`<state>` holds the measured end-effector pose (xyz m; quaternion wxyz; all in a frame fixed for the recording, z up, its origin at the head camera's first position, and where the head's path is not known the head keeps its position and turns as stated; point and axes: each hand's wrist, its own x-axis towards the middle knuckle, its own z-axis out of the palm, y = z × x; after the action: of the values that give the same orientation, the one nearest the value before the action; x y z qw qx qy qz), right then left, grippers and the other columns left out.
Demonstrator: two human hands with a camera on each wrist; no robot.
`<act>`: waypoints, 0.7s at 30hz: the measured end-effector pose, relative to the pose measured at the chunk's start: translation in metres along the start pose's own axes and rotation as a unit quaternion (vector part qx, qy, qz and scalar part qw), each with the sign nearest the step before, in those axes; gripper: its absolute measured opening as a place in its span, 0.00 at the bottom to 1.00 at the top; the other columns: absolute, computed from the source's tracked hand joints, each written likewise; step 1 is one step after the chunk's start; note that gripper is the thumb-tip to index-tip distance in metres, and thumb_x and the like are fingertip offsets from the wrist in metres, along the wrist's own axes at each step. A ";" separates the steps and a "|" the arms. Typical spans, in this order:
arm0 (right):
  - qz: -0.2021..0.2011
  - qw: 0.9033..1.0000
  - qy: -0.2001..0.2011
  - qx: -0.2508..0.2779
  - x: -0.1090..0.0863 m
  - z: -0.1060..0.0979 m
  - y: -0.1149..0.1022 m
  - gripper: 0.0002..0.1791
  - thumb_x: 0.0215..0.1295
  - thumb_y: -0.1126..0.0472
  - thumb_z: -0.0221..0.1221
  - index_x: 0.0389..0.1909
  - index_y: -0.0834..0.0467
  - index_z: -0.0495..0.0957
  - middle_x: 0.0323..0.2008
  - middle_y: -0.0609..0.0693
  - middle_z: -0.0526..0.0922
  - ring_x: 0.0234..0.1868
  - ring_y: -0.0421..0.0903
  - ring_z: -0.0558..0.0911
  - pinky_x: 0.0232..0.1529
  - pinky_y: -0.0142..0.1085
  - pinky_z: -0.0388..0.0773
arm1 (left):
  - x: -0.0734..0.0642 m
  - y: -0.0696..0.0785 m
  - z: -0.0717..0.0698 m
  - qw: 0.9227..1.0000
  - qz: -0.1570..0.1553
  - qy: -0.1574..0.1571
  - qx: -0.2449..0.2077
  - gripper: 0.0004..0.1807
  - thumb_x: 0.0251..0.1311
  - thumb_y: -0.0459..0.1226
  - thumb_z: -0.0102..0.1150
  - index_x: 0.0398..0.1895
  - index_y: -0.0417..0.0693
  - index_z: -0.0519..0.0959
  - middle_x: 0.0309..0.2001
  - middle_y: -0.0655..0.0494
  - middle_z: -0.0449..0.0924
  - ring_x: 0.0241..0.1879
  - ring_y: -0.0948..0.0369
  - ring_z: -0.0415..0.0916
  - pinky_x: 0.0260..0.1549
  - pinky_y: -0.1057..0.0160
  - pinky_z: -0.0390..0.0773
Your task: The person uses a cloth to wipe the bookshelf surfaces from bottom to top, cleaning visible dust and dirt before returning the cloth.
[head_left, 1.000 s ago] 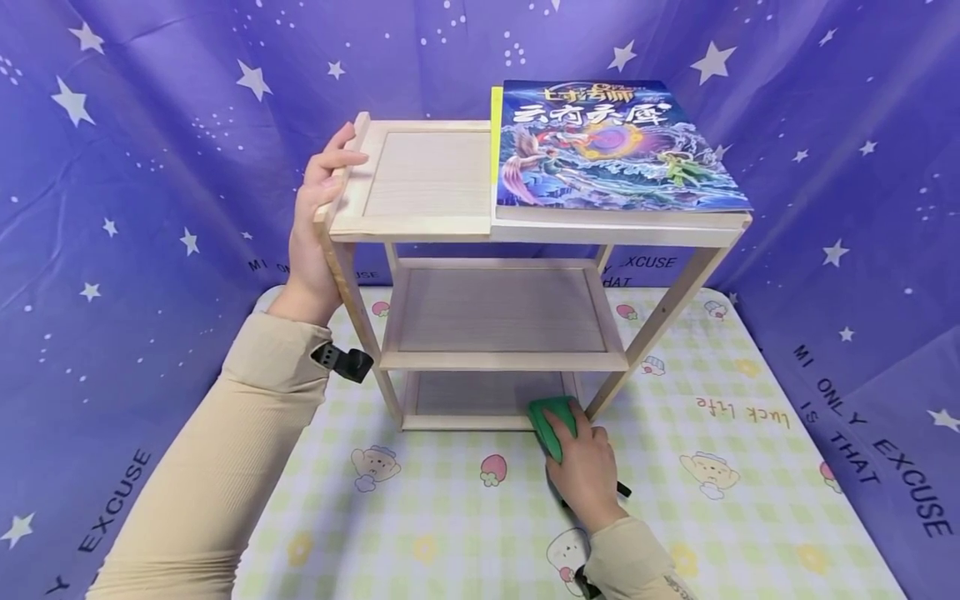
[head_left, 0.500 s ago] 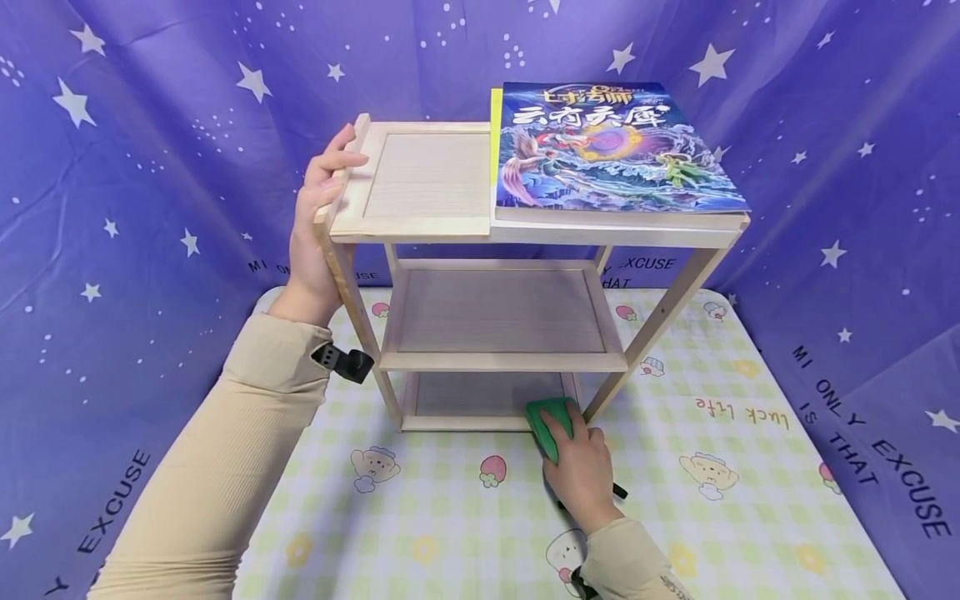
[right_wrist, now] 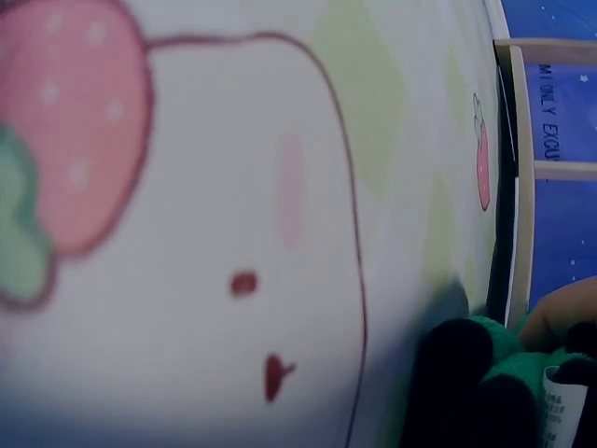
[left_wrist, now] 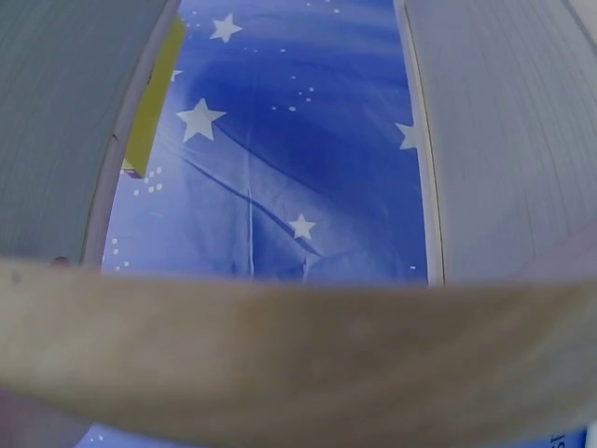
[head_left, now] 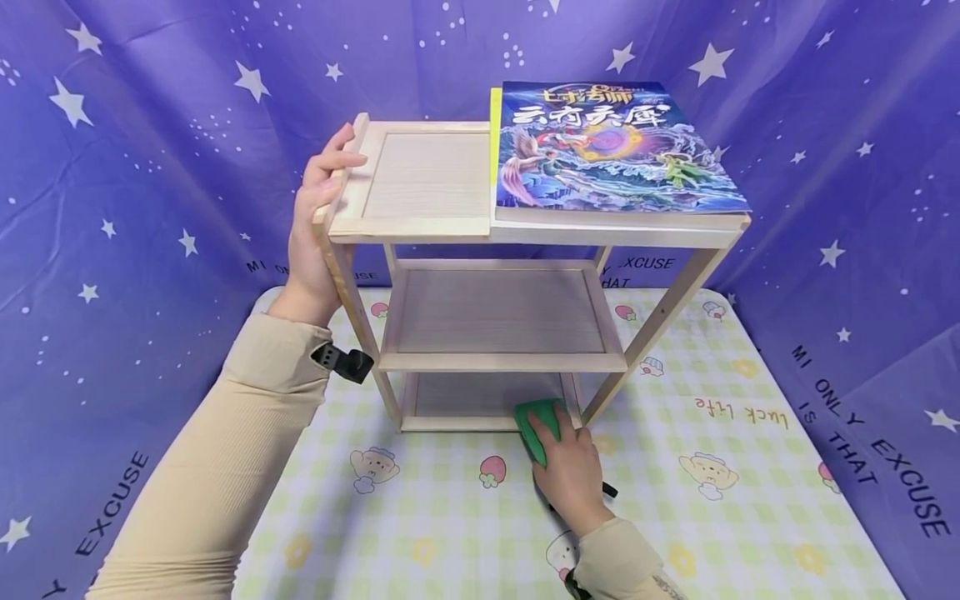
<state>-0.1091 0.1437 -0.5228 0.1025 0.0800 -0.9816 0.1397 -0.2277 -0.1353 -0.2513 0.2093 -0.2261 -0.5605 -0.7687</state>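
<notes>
A three-tier wooden shelf rack [head_left: 502, 361] stands on the table. My left hand [head_left: 318, 225] grips the raised left rim of its top tier, fingers lying over the edge. In the left wrist view a blurred wooden bar [left_wrist: 298, 345] crosses in front and hides most of that hand. My right hand [head_left: 572, 475] holds a folded green cloth [head_left: 542, 425] against the front edge of the bottom tier, near the right front leg. A white label [right_wrist: 562, 411] on the cloth shows in the right wrist view, where dark shapes cover part of it.
Stacked books [head_left: 615, 150], the top one with a blue illustrated cover, lie on the right half of the top tier. A checked tablecloth [head_left: 450, 517] with cartoon prints covers the table. Purple star curtains [head_left: 172, 125] hang around it.
My right hand has slid a little to the left along the bottom tier's front edge with the green cloth. My left hand and the rack have stayed in place.
</notes>
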 end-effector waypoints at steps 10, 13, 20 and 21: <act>-0.010 1.000 -0.009 -0.018 0.001 0.002 -0.011 0.36 0.48 0.61 0.69 0.64 0.47 0.75 0.67 0.65 0.70 0.44 0.63 0.76 0.40 0.52 0.78 | 0.000 0.000 0.002 1.000 0.002 0.005 -0.007 0.13 0.62 0.41 0.40 0.39 0.58 0.78 0.76 0.50 0.54 0.75 0.56 0.52 0.70 0.60 0.53; -0.016 0.999 -0.012 -0.028 0.001 0.003 -0.014 0.37 0.48 0.60 0.69 0.64 0.47 0.75 0.67 0.64 0.70 0.44 0.62 0.76 0.40 0.51 0.78 | 0.000 0.001 0.002 1.000 0.001 0.006 -0.006 0.13 0.62 0.41 0.40 0.39 0.59 0.78 0.76 0.50 0.54 0.75 0.56 0.52 0.70 0.60 0.53; -0.025 0.999 -0.008 -0.033 0.002 0.005 -0.020 0.36 0.47 0.60 0.69 0.63 0.46 0.76 0.66 0.64 0.70 0.43 0.61 0.76 0.38 0.51 0.78 | 0.000 0.000 0.002 1.000 0.005 0.008 -0.005 0.14 0.61 0.41 0.40 0.38 0.59 0.78 0.76 0.49 0.54 0.74 0.56 0.53 0.69 0.61 0.53; -0.027 0.999 -0.007 -0.032 0.003 0.005 -0.021 0.36 0.47 0.60 0.69 0.63 0.46 0.76 0.66 0.64 0.71 0.42 0.61 0.76 0.38 0.51 0.78 | 0.000 0.000 0.002 1.000 0.005 0.008 -0.005 0.14 0.61 0.41 0.40 0.38 0.59 0.78 0.76 0.49 0.55 0.75 0.56 0.53 0.69 0.61 0.53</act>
<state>-0.1086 0.1221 -0.5215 0.1018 0.1038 -0.9838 0.1044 -0.2271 -0.1334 -0.2506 0.2167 -0.2239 -0.5540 -0.7720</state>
